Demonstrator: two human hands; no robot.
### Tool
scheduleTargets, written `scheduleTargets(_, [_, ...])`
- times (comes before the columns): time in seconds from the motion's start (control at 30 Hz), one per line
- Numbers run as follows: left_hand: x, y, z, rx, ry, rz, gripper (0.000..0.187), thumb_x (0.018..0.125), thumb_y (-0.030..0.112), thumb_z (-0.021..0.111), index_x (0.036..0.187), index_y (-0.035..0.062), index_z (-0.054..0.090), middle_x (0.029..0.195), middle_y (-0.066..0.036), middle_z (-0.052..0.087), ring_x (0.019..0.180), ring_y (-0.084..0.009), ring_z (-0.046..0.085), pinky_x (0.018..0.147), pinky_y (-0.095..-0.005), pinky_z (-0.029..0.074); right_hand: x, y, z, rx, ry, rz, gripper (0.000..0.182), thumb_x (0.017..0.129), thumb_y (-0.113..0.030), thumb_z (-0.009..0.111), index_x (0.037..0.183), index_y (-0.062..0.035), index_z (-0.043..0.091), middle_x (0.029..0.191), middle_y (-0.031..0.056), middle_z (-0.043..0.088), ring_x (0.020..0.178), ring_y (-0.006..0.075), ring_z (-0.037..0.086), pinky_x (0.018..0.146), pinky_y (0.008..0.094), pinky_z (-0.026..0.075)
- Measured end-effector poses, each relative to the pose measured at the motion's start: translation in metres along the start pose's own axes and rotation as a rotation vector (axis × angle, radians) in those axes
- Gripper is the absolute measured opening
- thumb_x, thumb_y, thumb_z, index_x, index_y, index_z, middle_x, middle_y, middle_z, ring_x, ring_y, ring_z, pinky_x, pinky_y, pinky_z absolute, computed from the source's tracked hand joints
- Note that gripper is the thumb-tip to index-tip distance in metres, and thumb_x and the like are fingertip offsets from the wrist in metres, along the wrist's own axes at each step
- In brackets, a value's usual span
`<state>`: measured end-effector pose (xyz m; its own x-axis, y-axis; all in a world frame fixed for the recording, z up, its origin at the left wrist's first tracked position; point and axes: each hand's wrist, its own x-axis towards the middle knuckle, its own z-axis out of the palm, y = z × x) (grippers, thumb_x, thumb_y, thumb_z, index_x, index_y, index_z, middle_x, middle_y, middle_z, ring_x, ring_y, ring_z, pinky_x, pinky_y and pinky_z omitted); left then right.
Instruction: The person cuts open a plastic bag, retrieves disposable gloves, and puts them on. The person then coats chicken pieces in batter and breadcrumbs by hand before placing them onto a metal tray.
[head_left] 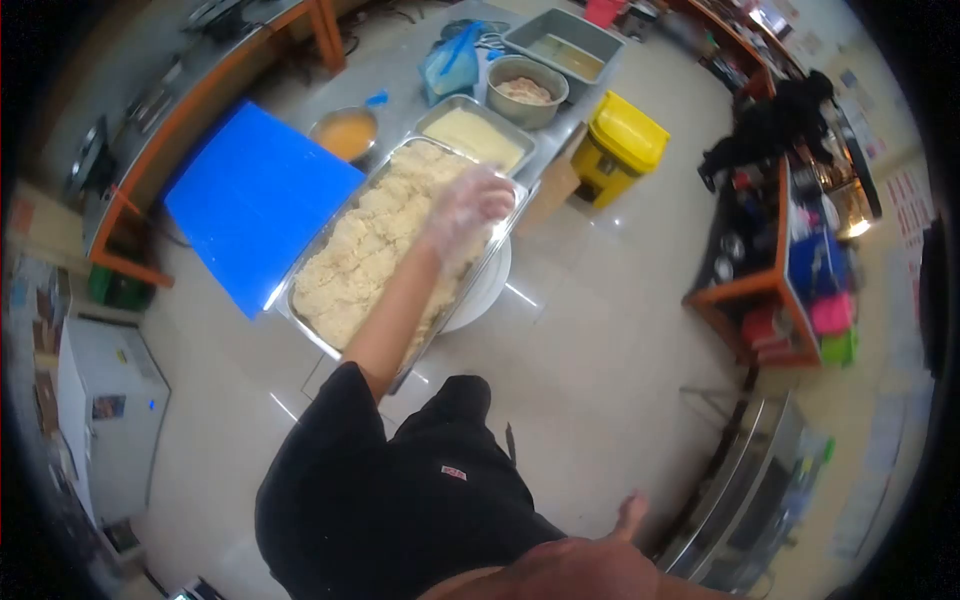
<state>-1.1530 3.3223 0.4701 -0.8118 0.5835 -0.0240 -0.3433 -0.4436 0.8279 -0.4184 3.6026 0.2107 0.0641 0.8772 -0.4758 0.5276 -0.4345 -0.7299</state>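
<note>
Metal tray (310, 337) in the head view, filled nearly end to end with a pale, crumbly mixture (375, 225) and set by the worktop (400, 75), between a blue board (262, 195) and a yellow bin (628, 135). Over the mixture near the far right rim, left hand (468, 208), coated in white; fingers bent and blurred, with no way to tell whether closed on any of it. Down at the bottom edge, well apart from the tray, right hand (600, 565), thumb showing, grip impossible to tell.

Lumpy and cracked across the top; best worked, by judgement, with light, spread fingers and small turns from the rim inward, reaching into the corners without pushing crumbs over the side. Better steadied with the free palm on the near rim, given a near end apparently reaching past the worktop and a white round item (490, 290) partly beneath, of uncertain support. Worth guarding against: a sleeve dragged through the near end, or a knock to the bowl (376, 128) of orange contents or the pan of pale yellow contents (472, 137) just beyond.
</note>
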Motion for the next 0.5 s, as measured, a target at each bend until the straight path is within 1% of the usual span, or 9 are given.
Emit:
scheduleTargets(0.03, [0.030, -0.001, -0.020, -0.101, 0.024, 0.028, 0.059, 0.095, 0.034, 0.065, 0.141, 0.0015, 0.048, 0.116, -0.013, 0.064, 0.097, -0.0206, 0.065, 0.089, -0.0328, 0.055, 0.060, -0.055, 0.000, -0.039, -0.076, -0.077, 0.022, 0.105, -0.030, 0.048, 0.100, -0.0113, 0.060, 0.068, -0.0008, 0.051, 0.048, 0.0090, 0.046, 0.040, 0.0250, 0.035])
scheduleTargets(0.07, [0.065, -0.007, -0.046, -0.200, 0.042, 0.057, 0.058, 0.095, 0.031, 0.066, 0.141, 0.0014, 0.049, 0.116, -0.013, 0.064, 0.096, -0.0209, 0.065, 0.090, -0.0334, 0.055, 0.106, -0.110, 0.009, 0.037, -0.080, -0.154, 0.017, 0.099, -0.027, 0.057, 0.088, -0.0148, 0.056, 0.063, -0.0030, 0.046, 0.046, 0.0092, 0.043, 0.039, 0.0255, 0.034])
scheduleTargets(0.13, [0.136, -0.010, -0.086, -0.086, 0.277, 0.075, 0.053, 0.095, 0.028, 0.066, 0.138, 0.0012, 0.051, 0.113, -0.012, 0.064, 0.093, -0.0209, 0.065, 0.087, -0.0329, 0.056, 0.175, -0.200, 0.034, -0.042, -0.124, -0.450, 0.025, 0.104, -0.034, 0.053, 0.105, -0.0106, 0.063, 0.070, -0.0023, 0.051, 0.052, 0.0072, 0.046, 0.043, 0.0238, 0.035])
scheduleTargets(0.2, [0.209, -0.020, -0.134, -0.218, 0.462, 0.104, 0.044, 0.096, 0.028, 0.065, 0.129, 0.0004, 0.057, 0.107, -0.011, 0.066, 0.086, -0.0208, 0.065, 0.083, -0.0333, 0.057, 0.191, -0.271, 0.074, 0.042, -0.124, -0.402, 0.025, 0.103, -0.034, 0.055, 0.101, -0.0108, 0.062, 0.072, -0.0031, 0.051, 0.054, 0.0065, 0.046, 0.045, 0.0227, 0.035])
scheduleTargets(0.3, [0.298, -0.038, -0.205, -0.235, 0.606, 0.160, 0.034, 0.094, 0.025, 0.065, 0.120, 0.0040, 0.060, 0.101, -0.010, 0.066, 0.080, -0.0201, 0.065, 0.077, -0.0328, 0.057, 0.183, -0.324, 0.130, -0.039, -0.283, -0.339, 0.021, 0.104, -0.032, 0.053, 0.100, -0.0121, 0.061, 0.073, -0.0039, 0.051, 0.055, 0.0064, 0.046, 0.048, 0.0221, 0.036])
scheduleTargets(0.37, [0.339, -0.048, -0.231, -0.060, 0.764, 0.149, 0.026, 0.093, 0.022, 0.065, 0.112, 0.0045, 0.063, 0.096, -0.010, 0.067, 0.079, -0.0201, 0.066, 0.073, -0.0321, 0.056, 0.201, -0.312, 0.155, -0.094, -0.357, -0.171, 0.020, 0.104, -0.031, 0.054, 0.101, -0.0124, 0.061, 0.073, -0.0034, 0.051, 0.058, 0.0068, 0.047, 0.050, 0.0231, 0.037])
scheduleTargets(0.43, [0.370, -0.057, -0.270, 0.517, 0.840, -0.014, 0.024, 0.090, 0.022, 0.066, 0.107, 0.0049, 0.067, 0.095, -0.010, 0.069, 0.081, -0.0239, 0.067, 0.074, -0.0369, 0.056, 0.230, -0.283, 0.162, -0.019, -0.462, 0.019, 0.022, 0.102, -0.033, 0.056, 0.108, -0.0127, 0.062, 0.080, -0.0025, 0.053, 0.066, 0.0083, 0.050, 0.053, 0.0251, 0.041])
scheduleTargets(0.47, [0.385, -0.067, -0.296, 0.992, 0.801, -0.192, 0.026, 0.088, 0.024, 0.067, 0.106, 0.0049, 0.069, 0.098, -0.011, 0.070, 0.085, -0.0278, 0.067, 0.076, -0.0421, 0.056, 0.235, -0.280, 0.162, 0.053, -0.465, 0.162, 0.027, 0.102, -0.034, 0.055, 0.116, -0.0122, 0.062, 0.086, -0.0008, 0.055, 0.068, 0.0093, 0.052, 0.055, 0.0253, 0.043])
scheduleTargets(0.5, [0.395, -0.066, -0.307, 1.249, 0.753, -0.269, 0.025, 0.088, 0.024, 0.066, 0.104, 0.0044, 0.070, 0.096, -0.011, 0.071, 0.084, -0.0281, 0.068, 0.075, -0.0429, 0.056, 0.237, -0.293, 0.171, 0.117, -0.489, 0.416, 0.033, 0.100, -0.036, 0.055, 0.121, -0.0111, 0.062, 0.090, 0.0014, 0.056, 0.073, 0.0137, 0.055, 0.063, 0.0291, 0.048])
